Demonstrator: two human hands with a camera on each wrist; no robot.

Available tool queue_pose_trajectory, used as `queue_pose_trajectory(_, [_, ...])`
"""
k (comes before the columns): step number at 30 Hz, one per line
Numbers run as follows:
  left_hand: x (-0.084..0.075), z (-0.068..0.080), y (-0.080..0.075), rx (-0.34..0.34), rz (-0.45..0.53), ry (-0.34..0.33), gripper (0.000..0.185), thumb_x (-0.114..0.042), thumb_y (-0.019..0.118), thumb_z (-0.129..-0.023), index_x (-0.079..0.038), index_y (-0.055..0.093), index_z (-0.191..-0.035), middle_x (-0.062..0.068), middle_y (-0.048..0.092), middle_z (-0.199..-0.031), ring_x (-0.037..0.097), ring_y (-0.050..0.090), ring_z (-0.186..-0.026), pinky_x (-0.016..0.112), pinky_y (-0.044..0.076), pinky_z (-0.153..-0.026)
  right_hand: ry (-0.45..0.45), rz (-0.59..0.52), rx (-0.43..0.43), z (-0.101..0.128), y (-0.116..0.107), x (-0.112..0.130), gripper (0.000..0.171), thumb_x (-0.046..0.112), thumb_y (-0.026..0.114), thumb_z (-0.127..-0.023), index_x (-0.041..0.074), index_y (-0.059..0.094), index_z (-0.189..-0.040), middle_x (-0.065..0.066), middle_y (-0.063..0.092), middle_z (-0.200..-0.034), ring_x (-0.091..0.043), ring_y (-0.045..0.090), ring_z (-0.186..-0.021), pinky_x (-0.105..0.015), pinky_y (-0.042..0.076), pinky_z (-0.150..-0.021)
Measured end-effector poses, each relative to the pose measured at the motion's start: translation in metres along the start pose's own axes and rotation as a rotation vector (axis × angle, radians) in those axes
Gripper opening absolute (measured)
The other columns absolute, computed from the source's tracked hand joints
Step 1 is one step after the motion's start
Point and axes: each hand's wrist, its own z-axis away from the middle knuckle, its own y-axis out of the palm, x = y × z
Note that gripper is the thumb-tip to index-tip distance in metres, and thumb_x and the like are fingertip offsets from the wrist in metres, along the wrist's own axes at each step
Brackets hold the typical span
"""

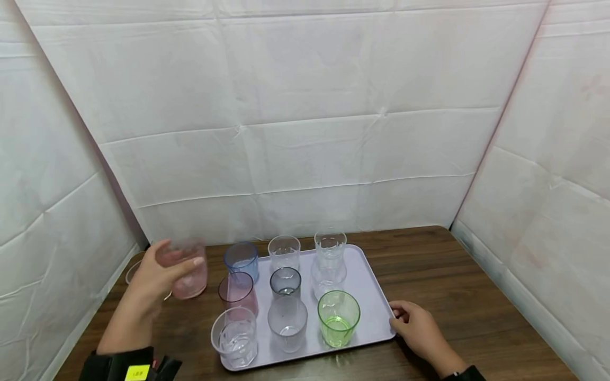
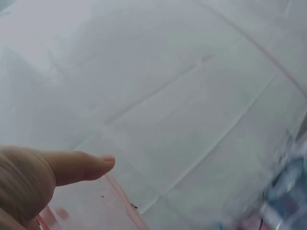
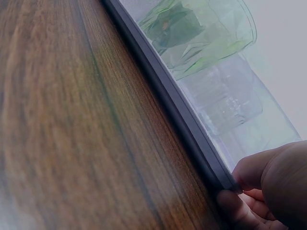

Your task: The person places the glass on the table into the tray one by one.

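My left hand (image 1: 154, 278) grips a pink glass (image 1: 194, 275) above the table, left of the tray; its thumb (image 2: 81, 166) lies along the glass in the left wrist view. My right hand (image 1: 419, 328) pinches the near right corner of the pale lilac tray (image 1: 369, 312), thumb above the rim and fingers beneath. On the tray stand a green glass (image 1: 339, 323), a purple-pink glass (image 1: 239, 296), a blue glass (image 1: 242, 262), a dark grey glass (image 1: 286, 283) and several clear glasses, among them one at the near left corner (image 1: 235, 341).
Behind my left hand, a clear rounded rim (image 1: 132, 272) shows on the brown wooden table (image 1: 476, 296). White sheeting (image 1: 305, 106) hangs as walls at the back and both sides. A clear glass (image 1: 330, 246) stands near the tray's far edge.
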Motion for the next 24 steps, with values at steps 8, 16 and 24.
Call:
queue_pose_trajectory(8, [-0.067, -0.014, 0.067, 0.033, 0.222, 0.111, 0.104, -0.018, 0.076, -0.089, -0.016, 0.001, -0.162, 0.017, 0.027, -0.162, 0.034, 0.036, -0.143, 0.043, 0.041, -0.108, 0.011, -0.016, 0.017, 0.0, -0.001, -0.001, 0.032, 0.004, 0.069, -0.084, 0.001, 0.071, -0.116, 0.0, 0.064, -0.09, -0.012, 0.056, -0.08, -0.023, 0.047, -0.067])
queue_pose_trajectory(16, [-0.101, -0.032, 0.157, 0.073, 0.35, 0.215, 0.097, -0.012, 0.085, -0.079, -0.012, 0.025, -0.156, 0.011, 0.041, -0.151, 0.03, 0.042, -0.13, 0.048, 0.046, -0.103, 0.016, -0.004, 0.019, 0.002, -0.003, 0.004, 0.033, 0.005, 0.069, -0.084, -0.001, 0.07, -0.117, 0.0, 0.063, -0.091, -0.012, 0.056, -0.081, -0.023, 0.047, -0.066])
queue_pose_trajectory(24, [-0.11, -0.039, 0.24, 0.223, 0.245, 0.213, 0.1, -0.025, 0.089, -0.077, -0.018, 0.029, -0.156, 0.007, 0.042, -0.152, 0.028, 0.049, -0.128, 0.045, 0.046, -0.102, 0.044, -0.024, 0.03, 0.002, 0.001, 0.013, 0.032, 0.004, 0.069, -0.085, 0.0, 0.07, -0.117, -0.001, 0.063, -0.091, -0.013, 0.056, -0.082, -0.024, 0.047, -0.069])
